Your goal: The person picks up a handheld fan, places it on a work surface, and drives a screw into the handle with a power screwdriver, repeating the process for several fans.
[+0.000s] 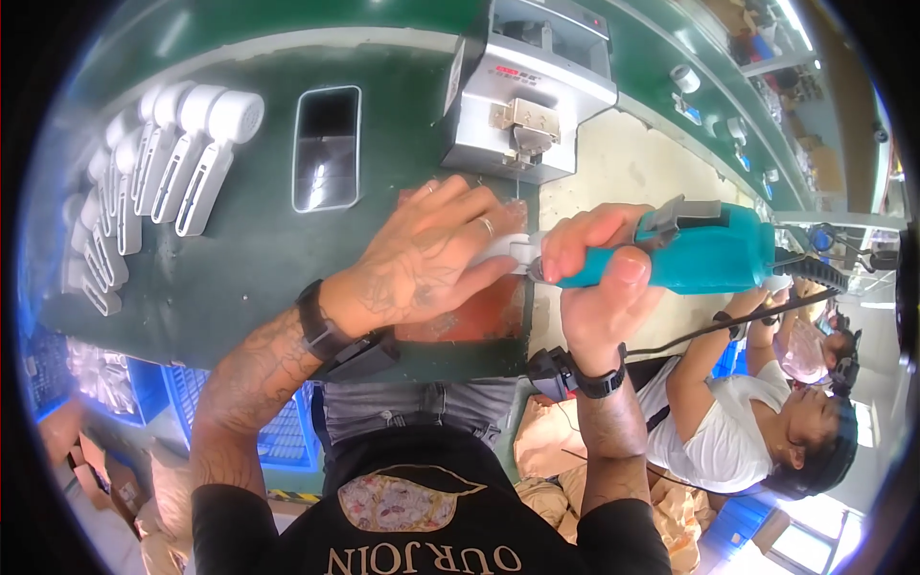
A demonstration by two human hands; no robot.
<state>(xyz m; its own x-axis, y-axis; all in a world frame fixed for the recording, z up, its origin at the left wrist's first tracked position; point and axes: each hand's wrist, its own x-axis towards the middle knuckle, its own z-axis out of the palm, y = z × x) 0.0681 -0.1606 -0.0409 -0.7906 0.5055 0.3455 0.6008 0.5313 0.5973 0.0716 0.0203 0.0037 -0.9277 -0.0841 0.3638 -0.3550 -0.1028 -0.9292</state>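
My right hand [613, 268] is wrapped round a teal electric screwdriver [724, 251], which lies sideways with its tip toward the left. My left hand [431, 249] is closed on a small white plastic part [517, 251], mostly covered by the fingers. The screwdriver's tip meets this part or comes very close to it; the contact point is hidden. Beneath the left hand, a red-brown mat [470, 316] covers part of the green table [249, 287]. Just beyond both hands stands a grey box-shaped machine [508, 91] with a metal fitting on its front.
Several white long-handled, round-headed plastic pieces [206, 158] lie in rows at the left. A phone [327, 149] rests between them and the machine. From the screwdriver a dark cable [709, 326] runs right. Nearby at the right sits a person in a white shirt [719, 422]. Blue crates [287, 431] stand below the table.
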